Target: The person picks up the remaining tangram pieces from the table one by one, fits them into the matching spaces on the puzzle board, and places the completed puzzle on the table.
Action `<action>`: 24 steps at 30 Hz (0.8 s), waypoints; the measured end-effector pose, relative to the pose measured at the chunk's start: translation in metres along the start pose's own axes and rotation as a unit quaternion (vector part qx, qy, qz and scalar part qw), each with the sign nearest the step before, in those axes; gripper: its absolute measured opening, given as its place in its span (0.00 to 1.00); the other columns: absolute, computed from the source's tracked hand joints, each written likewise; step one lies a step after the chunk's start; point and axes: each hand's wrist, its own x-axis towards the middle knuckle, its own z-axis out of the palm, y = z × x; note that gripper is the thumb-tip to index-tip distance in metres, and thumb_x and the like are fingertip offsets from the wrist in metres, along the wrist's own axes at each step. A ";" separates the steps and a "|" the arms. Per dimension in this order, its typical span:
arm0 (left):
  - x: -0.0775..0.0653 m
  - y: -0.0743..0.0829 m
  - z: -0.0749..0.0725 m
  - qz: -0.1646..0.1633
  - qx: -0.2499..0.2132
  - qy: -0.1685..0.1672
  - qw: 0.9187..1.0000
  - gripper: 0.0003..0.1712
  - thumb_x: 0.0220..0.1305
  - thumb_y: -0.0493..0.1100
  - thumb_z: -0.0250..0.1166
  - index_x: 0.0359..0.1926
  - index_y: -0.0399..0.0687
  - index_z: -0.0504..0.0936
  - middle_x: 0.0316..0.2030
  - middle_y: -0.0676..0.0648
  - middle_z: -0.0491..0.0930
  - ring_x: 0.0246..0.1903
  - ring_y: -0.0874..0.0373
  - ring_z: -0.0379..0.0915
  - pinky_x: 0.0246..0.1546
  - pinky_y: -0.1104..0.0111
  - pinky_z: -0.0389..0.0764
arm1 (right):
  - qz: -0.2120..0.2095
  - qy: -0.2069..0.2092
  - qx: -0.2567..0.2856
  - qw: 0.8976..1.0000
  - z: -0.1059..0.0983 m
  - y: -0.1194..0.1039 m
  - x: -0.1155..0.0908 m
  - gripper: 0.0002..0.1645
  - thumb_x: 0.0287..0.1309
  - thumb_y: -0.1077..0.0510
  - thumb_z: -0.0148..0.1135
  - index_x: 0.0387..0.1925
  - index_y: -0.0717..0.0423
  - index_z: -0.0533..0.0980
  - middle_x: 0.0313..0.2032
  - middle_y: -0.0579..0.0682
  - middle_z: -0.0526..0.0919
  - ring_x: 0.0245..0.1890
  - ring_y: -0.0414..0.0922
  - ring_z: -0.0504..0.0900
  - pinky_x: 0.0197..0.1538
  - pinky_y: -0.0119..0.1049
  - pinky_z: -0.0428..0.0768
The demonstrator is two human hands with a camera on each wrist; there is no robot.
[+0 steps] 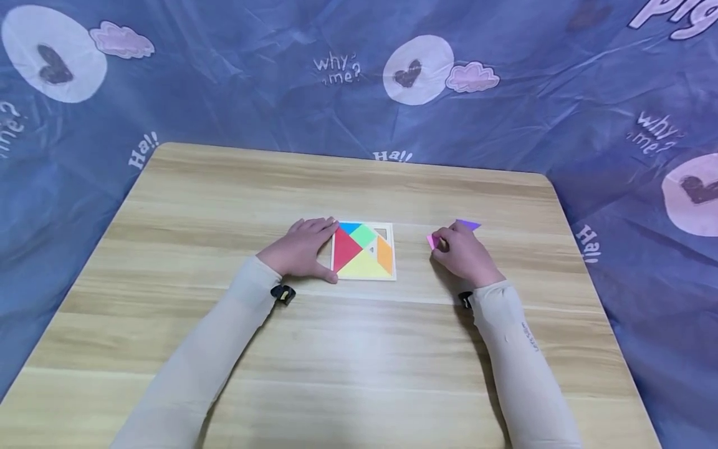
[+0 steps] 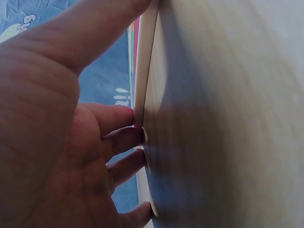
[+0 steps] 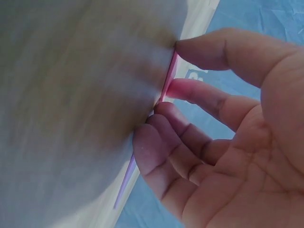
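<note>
A white-rimmed tangram tray [image 1: 394,262] lies flat on the table, holding a red piece [image 1: 344,249], a yellow piece [image 1: 363,268], a blue piece [image 1: 349,227], a green square [image 1: 363,235] and an orange parallelogram [image 1: 384,254]. Bare tray shows at its upper right and beside the orange piece. Spread along the tray's left side, my left hand [image 1: 301,249] touches it with thumb and forefinger. To the right, my right hand [image 1: 464,255] pinches a pink tangram piece [image 3: 170,76] at the tabletop, partly hidden by fingers. A purple piece [image 1: 469,224] lies just beyond that hand.
The wood-grain table [image 1: 348,349] has rounded far corners. Behind and beside it hangs a blue printed cloth [image 1: 252,81]. Each wrist, in a pale sleeve, wears a small black device [image 1: 283,294].
</note>
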 end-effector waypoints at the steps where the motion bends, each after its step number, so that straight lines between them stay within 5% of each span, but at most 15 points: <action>1: 0.001 0.000 -0.002 0.001 0.003 0.002 1.000 0.74 0.49 0.77 0.73 0.84 0.48 0.45 0.83 0.45 0.45 0.81 0.45 0.40 0.80 0.46 0.41 | -0.004 0.002 -0.001 1.000 -0.001 -0.001 0.001 0.18 0.64 0.61 0.60 0.52 0.67 0.81 0.42 0.60 0.75 0.45 0.54 0.69 0.45 0.46 0.72; 19: 0.000 0.008 -0.001 0.001 -0.005 0.006 1.000 0.73 0.51 0.75 0.73 0.84 0.48 0.45 0.83 0.46 0.45 0.81 0.47 0.40 0.80 0.47 0.39 | 0.003 -0.009 -0.021 1.000 -0.003 -0.013 -0.006 0.12 0.55 0.63 0.61 0.42 0.62 0.77 0.45 0.62 0.72 0.44 0.56 0.70 0.43 0.49 0.75; 24: -0.003 0.003 -0.002 -0.003 -0.003 0.001 1.000 0.73 0.50 0.75 0.73 0.84 0.49 0.45 0.83 0.46 0.45 0.81 0.47 0.39 0.80 0.47 0.39 | -0.003 -0.009 -0.023 1.000 0.001 -0.017 -0.004 0.12 0.59 0.61 0.60 0.43 0.64 0.78 0.44 0.63 0.73 0.44 0.56 0.70 0.44 0.49 0.75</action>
